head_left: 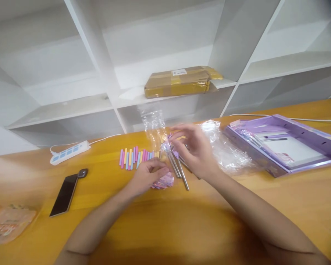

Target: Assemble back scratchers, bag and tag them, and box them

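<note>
My left hand [148, 176] is closed, thumb against fingers, around the lower end of a clear plastic bag [153, 123] that stands up above it. Just below its thumb lies a small heap of pink and purple printed pieces [164, 181]. My right hand [195, 149] hovers beside the bag, fingers curved and apart, with nothing visible in it. Under and between the hands lie several silver metal sticks [184, 176] with purple tops. A row of pink, blue, yellow and purple sticks [130, 158] lies left of the bag, partly hidden by my left hand.
Crumpled clear plastic [228, 151] lies to the right, against a purple box tray [281, 172] holding flat packets. A phone [64, 195], a small dark device [83, 173] and a power strip [70, 152] are left. A taped cardboard box [179, 81] sits on the shelf.
</note>
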A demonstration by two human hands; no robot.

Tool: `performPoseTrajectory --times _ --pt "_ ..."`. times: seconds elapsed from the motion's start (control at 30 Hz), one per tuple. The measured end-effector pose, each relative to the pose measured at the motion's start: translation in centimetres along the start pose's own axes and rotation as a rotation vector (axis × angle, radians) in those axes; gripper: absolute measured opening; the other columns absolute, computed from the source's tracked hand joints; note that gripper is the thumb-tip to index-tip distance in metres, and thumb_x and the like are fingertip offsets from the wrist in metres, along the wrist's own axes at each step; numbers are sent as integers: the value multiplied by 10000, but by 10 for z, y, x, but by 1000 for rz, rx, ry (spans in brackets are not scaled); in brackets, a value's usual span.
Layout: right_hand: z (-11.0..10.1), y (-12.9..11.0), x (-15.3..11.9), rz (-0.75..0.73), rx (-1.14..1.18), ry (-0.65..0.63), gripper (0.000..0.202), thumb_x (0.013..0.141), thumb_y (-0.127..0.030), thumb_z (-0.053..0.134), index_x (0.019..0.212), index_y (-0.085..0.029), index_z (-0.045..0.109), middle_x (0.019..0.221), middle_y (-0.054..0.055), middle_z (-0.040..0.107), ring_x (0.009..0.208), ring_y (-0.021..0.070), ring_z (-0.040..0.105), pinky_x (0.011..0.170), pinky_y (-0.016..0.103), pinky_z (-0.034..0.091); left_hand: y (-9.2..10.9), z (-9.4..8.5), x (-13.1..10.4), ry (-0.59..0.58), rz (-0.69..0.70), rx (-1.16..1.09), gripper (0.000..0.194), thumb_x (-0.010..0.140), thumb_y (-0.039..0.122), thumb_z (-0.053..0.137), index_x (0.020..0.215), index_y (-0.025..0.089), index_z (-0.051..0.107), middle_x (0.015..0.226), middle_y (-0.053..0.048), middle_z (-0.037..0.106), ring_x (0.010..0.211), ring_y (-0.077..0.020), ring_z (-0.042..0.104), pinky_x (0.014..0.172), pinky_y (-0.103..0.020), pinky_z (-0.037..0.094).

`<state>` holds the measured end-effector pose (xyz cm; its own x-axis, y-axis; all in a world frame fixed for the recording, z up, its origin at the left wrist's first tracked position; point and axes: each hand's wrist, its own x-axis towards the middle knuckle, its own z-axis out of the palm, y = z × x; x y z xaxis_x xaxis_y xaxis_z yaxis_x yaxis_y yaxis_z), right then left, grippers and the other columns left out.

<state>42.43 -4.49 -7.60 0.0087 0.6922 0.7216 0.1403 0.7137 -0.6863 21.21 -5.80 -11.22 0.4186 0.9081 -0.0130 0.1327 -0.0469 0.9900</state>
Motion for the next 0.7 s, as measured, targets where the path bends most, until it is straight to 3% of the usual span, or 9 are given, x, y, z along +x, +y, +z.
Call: performPoseTrajectory --times 0.07,0.1,0.17,0.27,0.33,0.4,0.47,0.6,0.7 --pt "1 2 -1 -54 99 194 97 1036 -285 624 1087 -233 561 1027 26 648 788 103 633 695 275 544 1 -1 -2 80 30 -58 455 841 630 861 916 182 855 801 -39 669 667 -122 546 655 -279 472" --pt "1 4 -1 -26 123 203 82 1038 -278 600 1024 -229 537 904 0 604 715 93 588 665 265 514 2 -2 -3 100 45 -91 441 850 622 859 919 187 852 736 -19 636 619 -106 509 616 -264 445" --pt "2 8 0 149 136 55 83 1035 -291 562 995 -223 537 795 -19 553 654 94 546 634 257 480 2 -5 -3 133 62 -174 420 859 607 862 919 192 838 668 11 578 550 -80 439 545 -240 374" --pt "13 14 -3 411 189 -212 189 1015 -383 591 1094 -211 599 990 40 667 836 139 643 741 287 542 -1 -4 -3 130 57 -286 417 833 578 897 890 176 799 681 20 570 521 -63 405 504 -223 319" --pt "25 15 -8 477 276 -296 275 1008 -468 631 1082 -203 620 1077 60 691 960 166 665 858 317 566 -2 -1 -3 105 36 -302 433 807 574 918 850 172 762 642 31 551 508 -67 411 494 -218 320" --pt "36 17 -13 550 353 -334 355 1013 -549 637 1004 -194 627 998 52 689 932 168 654 879 325 563 -2 2 -3 80 18 -270 448 800 589 917 811 181 735 603 32 552 496 -85 447 489 -222 343" --pt "41 19 -16 605 402 -281 428 1015 -617 622 961 -193 626 923 46 665 868 162 626 846 320 558 1 3 -2 70 33 -208 439 812 597 902 791 190 741 647 -6 624 560 -127 554 528 -244 420" --pt "28 22 -7 473 447 13 458 989 -674 635 958 -219 586 874 31 589 849 162 601 838 320 561 8 -5 2 192 129 -199 395 818 552 914 811 180 783 1126 -109 775 998 -220 708 817 -301 562" --pt "3 14 1 360 315 51 403 1042 -647 589 1027 -245 602 730 -20 436 630 126 467 599 266 441 17 -21 6 329 177 -325 374 823 506 926 815 166 771 1209 -95 768 986 -181 692 860 -282 551"
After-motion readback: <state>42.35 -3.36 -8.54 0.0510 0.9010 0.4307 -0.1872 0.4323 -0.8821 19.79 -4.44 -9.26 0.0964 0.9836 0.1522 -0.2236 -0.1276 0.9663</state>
